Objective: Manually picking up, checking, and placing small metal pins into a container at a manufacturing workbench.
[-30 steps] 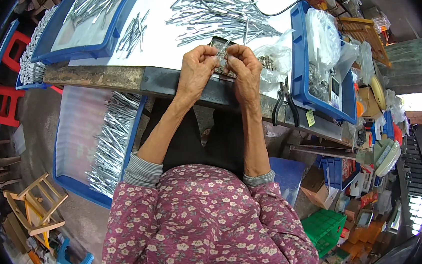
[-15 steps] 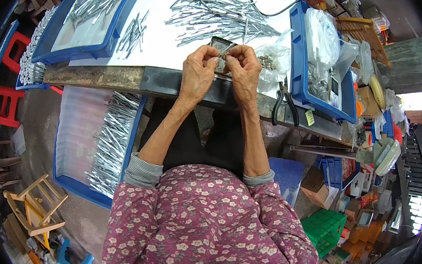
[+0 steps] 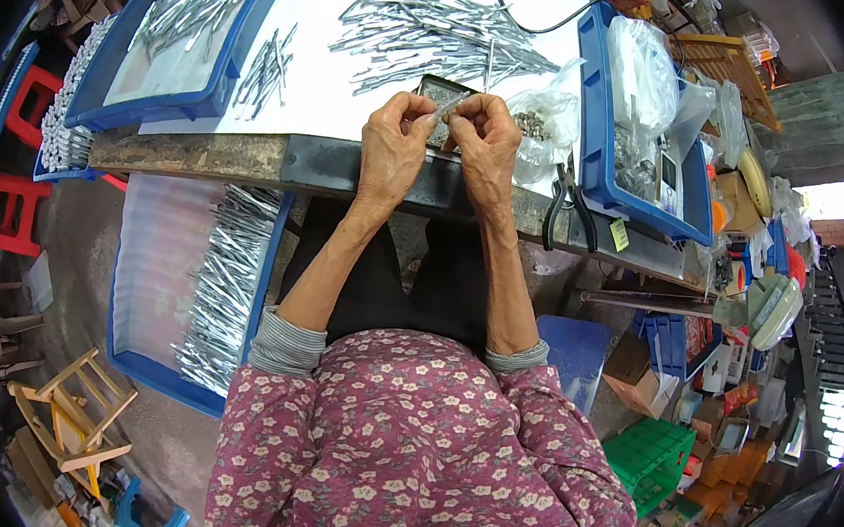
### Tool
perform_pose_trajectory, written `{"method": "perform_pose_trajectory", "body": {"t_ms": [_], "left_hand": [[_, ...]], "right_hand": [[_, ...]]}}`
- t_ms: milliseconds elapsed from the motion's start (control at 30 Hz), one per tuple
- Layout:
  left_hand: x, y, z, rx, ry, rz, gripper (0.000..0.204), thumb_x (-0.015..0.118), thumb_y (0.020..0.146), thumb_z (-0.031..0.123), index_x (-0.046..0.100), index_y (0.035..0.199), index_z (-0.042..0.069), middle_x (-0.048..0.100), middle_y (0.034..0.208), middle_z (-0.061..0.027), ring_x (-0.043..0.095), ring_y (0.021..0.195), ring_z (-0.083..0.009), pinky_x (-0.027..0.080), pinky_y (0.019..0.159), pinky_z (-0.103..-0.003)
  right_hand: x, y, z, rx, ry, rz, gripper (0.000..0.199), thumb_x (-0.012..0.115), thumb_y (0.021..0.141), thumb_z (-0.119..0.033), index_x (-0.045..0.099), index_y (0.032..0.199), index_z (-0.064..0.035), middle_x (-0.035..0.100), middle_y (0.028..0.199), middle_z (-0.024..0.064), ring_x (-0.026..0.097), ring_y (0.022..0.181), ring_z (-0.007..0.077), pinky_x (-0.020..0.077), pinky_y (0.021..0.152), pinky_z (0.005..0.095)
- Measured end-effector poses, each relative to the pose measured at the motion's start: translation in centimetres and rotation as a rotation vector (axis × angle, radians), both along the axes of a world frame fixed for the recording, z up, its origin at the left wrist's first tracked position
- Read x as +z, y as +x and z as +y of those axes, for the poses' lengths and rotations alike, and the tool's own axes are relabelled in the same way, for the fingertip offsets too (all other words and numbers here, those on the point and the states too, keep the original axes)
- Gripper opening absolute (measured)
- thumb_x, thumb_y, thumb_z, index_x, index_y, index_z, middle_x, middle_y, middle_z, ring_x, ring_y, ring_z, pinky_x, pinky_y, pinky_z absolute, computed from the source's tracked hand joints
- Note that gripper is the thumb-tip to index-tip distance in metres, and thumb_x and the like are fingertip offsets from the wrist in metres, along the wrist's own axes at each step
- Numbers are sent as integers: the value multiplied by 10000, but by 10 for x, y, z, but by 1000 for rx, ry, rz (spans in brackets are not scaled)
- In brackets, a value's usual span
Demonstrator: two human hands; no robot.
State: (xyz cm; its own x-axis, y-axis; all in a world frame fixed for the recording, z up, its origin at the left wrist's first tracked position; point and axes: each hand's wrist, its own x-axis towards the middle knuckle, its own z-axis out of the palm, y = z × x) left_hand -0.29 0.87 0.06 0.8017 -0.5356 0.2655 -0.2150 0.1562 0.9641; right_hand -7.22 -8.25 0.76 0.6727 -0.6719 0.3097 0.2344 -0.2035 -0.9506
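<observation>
Closest to me is the person's flowered sweater (image 3: 407, 435), striped grey cuffs (image 3: 290, 340) at its sleeve ends. Past it, at the near edge of the surface (image 3: 191, 151), the left hand (image 3: 394, 145) and the right hand (image 3: 485, 148) come almost tip to tip. Each grip is pinched, thumb to finger, on a thin pale strip (image 3: 450, 106) held between them above a small dark tray (image 3: 446, 78); its finer detail is too small for me to make out. Just right of the right hand slumps a clear plastic bag (image 3: 562, 116) with small brownish bits in it, and black-handled pliers (image 3: 567, 201) lie by the edge. A blue bin (image 3: 595, 128) stands right of the bag. Farther back, a big heap of silvery strips (image 3: 421, 28) spreads across a white sheet (image 3: 320, 82), a smaller bunch (image 3: 267, 71) to its left.
</observation>
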Motion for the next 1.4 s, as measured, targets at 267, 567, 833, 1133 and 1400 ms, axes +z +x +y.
{"method": "perform_pose_trajectory", "body": {"t_ms": [267,567,833,1133,1400], "left_hand": [[2,-1,3,-140,-71,209,65,545,794,28,548,825,-30,562,641,-33,517,581,-72,426,525,-216],[0,0,4,-145,-35,143,40,519,792,5,543,804,-25,531,594,-10,468,532,-52,380,476,-205],[2,2,6,-110,50,8,25,533,786,-5,546,805,-14,516,570,6,422,493,-35,319,430,-185],[1,-4,4,-222,-158,432,18,527,795,-4,530,802,-21,532,579,-5,453,506,-46,369,459,-192],[-4,-6,-2,-139,-101,231,16,509,792,-13,521,798,-21,531,577,-18,478,526,-55,398,487,-200]], "right_hand": [[-1,-5,-1,-11,-11,29,69,543,777,17,491,822,13,531,730,48,495,563,80,429,482,212],[-1,-5,3,-22,-19,-6,105,540,760,37,450,784,-11,492,683,7,454,553,42,375,473,181],[3,-3,-1,-12,-44,58,100,539,758,25,446,772,-9,497,686,21,464,540,51,387,459,186],[0,-3,4,-19,70,-16,102,536,752,24,442,780,-4,486,681,24,456,536,52,387,453,189],[2,-4,3,-26,81,-5,97,530,752,33,445,790,2,494,685,28,480,547,59,410,458,190]]}}
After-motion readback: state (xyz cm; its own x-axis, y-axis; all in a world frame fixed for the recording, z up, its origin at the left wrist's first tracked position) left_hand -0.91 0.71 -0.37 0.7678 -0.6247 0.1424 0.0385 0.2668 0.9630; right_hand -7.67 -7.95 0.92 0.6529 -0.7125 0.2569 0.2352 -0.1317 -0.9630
